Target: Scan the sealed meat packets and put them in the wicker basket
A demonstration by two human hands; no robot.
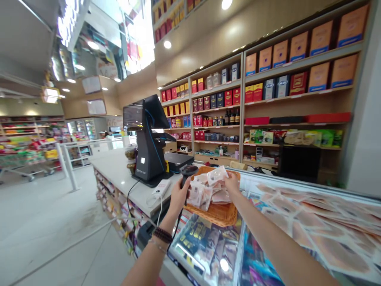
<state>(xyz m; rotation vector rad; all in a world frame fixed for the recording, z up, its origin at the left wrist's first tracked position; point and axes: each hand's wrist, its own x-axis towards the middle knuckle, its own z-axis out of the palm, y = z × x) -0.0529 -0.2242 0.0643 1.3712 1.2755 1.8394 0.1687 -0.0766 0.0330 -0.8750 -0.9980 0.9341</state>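
My left hand (179, 195) is wrapped round the handle of a black barcode scanner (189, 171), whose head points away from me over the basket's left rim. Between the fingers of my right hand (232, 183) is a small clear plastic packet (217, 175), raised a little above the others. Several similar packets (202, 192) lie in an orange wicker basket (228, 214) below both hands. What the packets contain is too small to make out. A dark cord hangs from the scanner past my left wrist.
Left of the basket, a black point-of-sale terminal (149, 143) stands on a white counter (111, 161), with a white device (162, 187) before it. Flat packs (321, 226) cover the glass top on the right. Shelves of boxed goods (232, 97) line the back.
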